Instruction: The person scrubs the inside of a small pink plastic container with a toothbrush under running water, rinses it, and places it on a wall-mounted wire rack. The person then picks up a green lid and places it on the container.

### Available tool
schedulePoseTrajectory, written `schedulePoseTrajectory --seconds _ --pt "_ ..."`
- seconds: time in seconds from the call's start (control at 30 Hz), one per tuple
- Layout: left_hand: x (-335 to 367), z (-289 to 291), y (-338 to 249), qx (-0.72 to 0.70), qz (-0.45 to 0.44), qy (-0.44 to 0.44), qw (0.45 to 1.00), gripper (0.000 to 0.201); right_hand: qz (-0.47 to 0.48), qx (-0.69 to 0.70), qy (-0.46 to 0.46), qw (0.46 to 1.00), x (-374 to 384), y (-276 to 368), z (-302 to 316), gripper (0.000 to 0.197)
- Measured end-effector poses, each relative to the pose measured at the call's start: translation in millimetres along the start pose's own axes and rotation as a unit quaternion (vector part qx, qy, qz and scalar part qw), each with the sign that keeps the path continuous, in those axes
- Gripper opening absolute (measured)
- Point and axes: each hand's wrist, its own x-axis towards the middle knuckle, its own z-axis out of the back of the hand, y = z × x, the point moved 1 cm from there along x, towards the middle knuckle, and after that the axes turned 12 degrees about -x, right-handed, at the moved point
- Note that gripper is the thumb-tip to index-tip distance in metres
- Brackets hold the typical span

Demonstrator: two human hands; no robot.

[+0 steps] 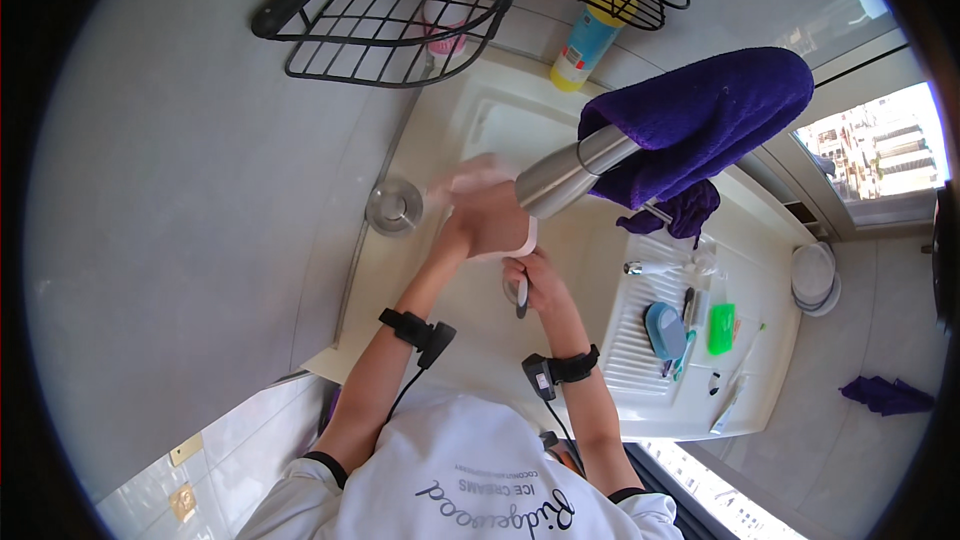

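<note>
My left hand (485, 215) is under the head of the silver tap (560, 178), its fingers smeared by motion. A pale pink-white edge (531, 238) shows beside that hand; what it belongs to is mostly hidden. Just below, my right hand (543, 283) is closed on a grey-and-white handle (521, 296), whose other end is out of sight. Both hands are over the cream sink (440, 310). Left of my left hand stands a clear or metallic round cup (394, 207). A purple towel (710, 120) drapes over the tap.
Above the far end hangs a black wire rack (400, 40), with a yellow-blue bottle (588, 45) and a pink-white bottle (445, 20) by it. On the ribbed right side lie a blue brush (665, 330), a green box (721, 329) and several small items. Stacked white bowls (814, 275) stand beyond.
</note>
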Motion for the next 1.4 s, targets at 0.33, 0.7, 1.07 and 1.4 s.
schedulePoseTrajectory --seconds 0.33,0.7,1.07,1.4 --pt "14 -17 7 -0.129 -0.074 -0.004 0.989 0.041 0.101 -0.038 -0.139 0.984 2 2 -15 0.005" --pt "5 -8 -9 0.034 -0.13 -0.034 0.99 0.037 0.121 -0.277 -0.07 0.951 2 18 -27 0.009" --pt "20 -10 -20 -0.238 -0.11 0.037 0.964 0.028 0.014 -0.122 -0.015 0.992 14 15 -32 0.013" --pt "-6 -17 -15 -0.63 0.359 0.309 0.616 0.024 0.284 -0.462 -0.323 0.775 4 25 -4 0.012"
